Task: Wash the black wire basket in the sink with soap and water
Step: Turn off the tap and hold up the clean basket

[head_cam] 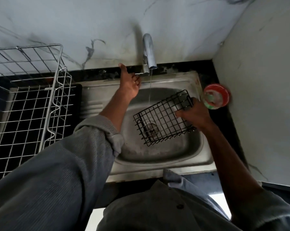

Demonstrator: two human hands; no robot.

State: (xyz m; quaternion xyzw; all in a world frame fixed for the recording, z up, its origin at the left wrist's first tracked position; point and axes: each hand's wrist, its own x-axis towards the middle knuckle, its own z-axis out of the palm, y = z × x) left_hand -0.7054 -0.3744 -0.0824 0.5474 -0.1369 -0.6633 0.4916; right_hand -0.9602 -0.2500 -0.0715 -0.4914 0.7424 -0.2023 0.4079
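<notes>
- The black wire basket [164, 118] hangs tilted over the bowl of the steel sink [206, 157], clear of its floor, just right of a thin stream of water [150, 87].
- The right hand [195, 115] holds the basket's right side, grip wrapped round the wires.
- The left hand [130, 82] reaches to the tap [148, 52], fingers curled on its lever, thumb stretched out.
- A red-lidded container [216, 95] stands on the tabletop right of the sink; a silver dish rack [29, 104] sits to the left.

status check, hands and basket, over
Left hand on the steel tap lever, thin stream running. Right hand grips black wire basket over the steel sink, beside the stream. Nothing blocking.
</notes>
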